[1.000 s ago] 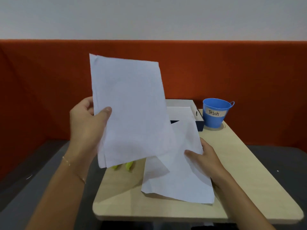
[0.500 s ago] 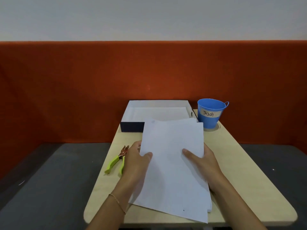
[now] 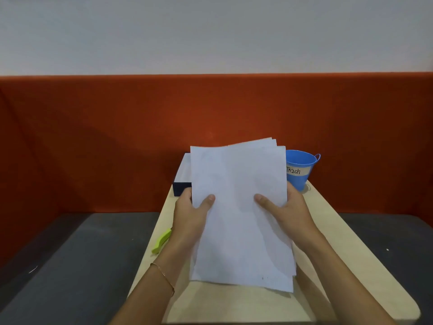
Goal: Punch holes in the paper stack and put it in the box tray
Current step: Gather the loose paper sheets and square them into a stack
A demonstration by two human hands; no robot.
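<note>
Paper stack [image 3: 239, 214], flat on the desk [image 3: 351, 254] half a second ago, now raised upright before the box tray [image 3: 184, 177], both hands' grip, left hand [image 3: 189, 216] and right hand [image 3: 288, 214], closed on its sides; sheets uneven, punching evidently pending.

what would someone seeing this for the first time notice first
The white paper stack fills the middle of the view, held up over the table by the left hand and right hand gripping its side edges. Behind it to the right stands a blue bucket labelled Trash, in front of the wide orange backrest. A lime-green punch handle peeks out by the left wrist, and the box tray is mostly hidden behind the sheets.
</note>
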